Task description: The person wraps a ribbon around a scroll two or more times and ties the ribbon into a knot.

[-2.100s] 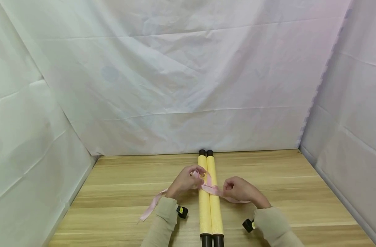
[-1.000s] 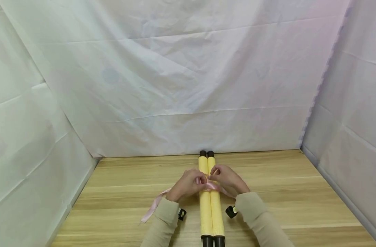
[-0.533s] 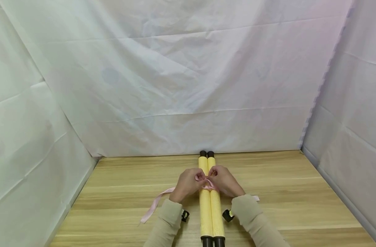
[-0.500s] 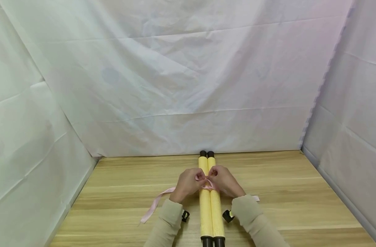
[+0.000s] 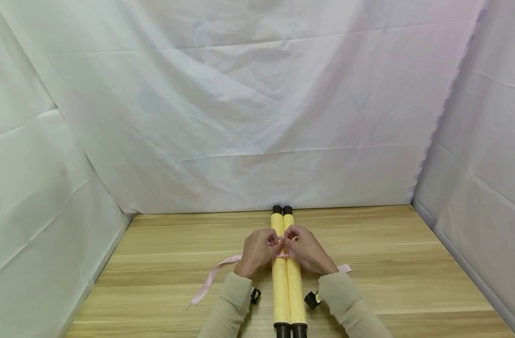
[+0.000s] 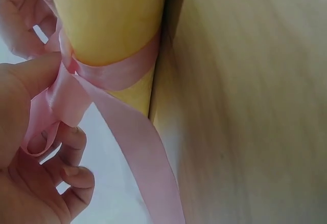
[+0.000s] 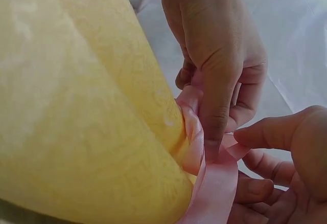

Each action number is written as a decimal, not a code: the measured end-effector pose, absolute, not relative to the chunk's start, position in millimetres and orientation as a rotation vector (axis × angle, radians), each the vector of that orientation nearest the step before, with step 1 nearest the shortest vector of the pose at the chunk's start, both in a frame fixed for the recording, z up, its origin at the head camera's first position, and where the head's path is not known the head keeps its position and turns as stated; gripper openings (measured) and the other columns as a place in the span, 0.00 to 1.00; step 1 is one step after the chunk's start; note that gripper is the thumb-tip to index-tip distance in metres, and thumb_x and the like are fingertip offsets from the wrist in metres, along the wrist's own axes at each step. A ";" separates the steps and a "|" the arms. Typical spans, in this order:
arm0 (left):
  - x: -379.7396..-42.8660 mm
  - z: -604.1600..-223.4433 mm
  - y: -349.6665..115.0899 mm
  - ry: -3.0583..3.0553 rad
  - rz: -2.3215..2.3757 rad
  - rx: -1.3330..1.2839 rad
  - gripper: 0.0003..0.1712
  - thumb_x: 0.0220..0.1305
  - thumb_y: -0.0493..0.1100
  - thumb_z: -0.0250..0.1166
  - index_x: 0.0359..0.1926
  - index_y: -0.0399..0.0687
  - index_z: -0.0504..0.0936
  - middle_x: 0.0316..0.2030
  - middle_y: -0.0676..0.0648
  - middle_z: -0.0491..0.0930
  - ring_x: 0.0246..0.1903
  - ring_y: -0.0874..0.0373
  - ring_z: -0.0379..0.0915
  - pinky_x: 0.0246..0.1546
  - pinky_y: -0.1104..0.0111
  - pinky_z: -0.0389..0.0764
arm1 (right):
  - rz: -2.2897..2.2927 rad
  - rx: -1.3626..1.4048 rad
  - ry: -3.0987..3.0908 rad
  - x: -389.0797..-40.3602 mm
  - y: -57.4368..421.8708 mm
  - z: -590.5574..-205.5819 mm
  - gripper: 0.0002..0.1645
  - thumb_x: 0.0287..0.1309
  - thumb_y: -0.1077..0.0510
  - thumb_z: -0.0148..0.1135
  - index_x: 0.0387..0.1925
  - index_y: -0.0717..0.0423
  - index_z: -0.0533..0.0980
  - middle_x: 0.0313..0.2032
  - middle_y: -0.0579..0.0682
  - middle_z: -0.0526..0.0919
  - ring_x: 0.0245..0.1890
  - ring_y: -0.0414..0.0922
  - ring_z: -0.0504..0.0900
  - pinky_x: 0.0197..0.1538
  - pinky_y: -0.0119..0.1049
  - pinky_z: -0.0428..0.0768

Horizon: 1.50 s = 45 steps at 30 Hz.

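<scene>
Two yellow scrolls [image 5: 281,295] with dark end knobs lie side by side, pointing away from me. A pink ribbon [image 6: 138,137] goes round them, with a crossing on top. My left hand [image 5: 257,249] pinches a folded loop of it between thumb and fingers, close above the crossing. Thumb and fingers of my right hand [image 5: 307,249] pinch the ribbon just to the right, almost touching the left fingertips. In the right wrist view, my right hand [image 7: 301,152] holds a small fold beside the left thumb. Fingers partly hide the crossing.
Under the scrolls is a wood-grain table [image 5: 168,263]. White cloth [image 5: 257,117] hangs behind and at both sides. One ribbon tail [image 5: 211,281] trails to the left on the table, and another tail end [image 5: 344,268] shows beyond the right wrist.
My right hand has come in from the right to the scrolls and now pinches the ribbon beside the left hand. The ribbon's crossing has drawn narrower; the left hand has shifted only slightly.
</scene>
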<state>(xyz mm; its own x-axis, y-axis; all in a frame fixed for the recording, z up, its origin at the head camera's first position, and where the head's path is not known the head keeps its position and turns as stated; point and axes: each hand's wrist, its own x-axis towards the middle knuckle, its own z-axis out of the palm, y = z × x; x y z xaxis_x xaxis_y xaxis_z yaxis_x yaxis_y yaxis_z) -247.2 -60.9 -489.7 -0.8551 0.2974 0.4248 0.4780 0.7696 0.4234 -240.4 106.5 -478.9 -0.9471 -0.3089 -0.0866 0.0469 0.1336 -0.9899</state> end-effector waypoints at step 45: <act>-241.7 -492.0 -52.6 -2.642 -0.695 -0.419 0.14 0.50 0.46 0.67 0.15 0.54 0.72 0.14 0.56 0.72 0.14 0.64 0.63 0.13 0.71 0.63 | -1.624 -0.141 2.376 -243.0 112.8 -477.2 0.20 0.54 0.66 0.58 0.51 0.61 0.77 0.30 0.52 0.86 0.25 0.41 0.79 0.23 0.31 0.75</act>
<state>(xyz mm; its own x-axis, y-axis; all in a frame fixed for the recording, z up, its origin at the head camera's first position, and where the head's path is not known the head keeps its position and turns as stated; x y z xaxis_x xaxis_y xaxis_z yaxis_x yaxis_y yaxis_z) -241.7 -52.6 -492.0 -0.8850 0.1867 0.4266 0.3725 0.8336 0.4080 -243.0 112.8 -477.2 -0.9617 -0.2240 -0.1578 0.0656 0.3709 -0.9264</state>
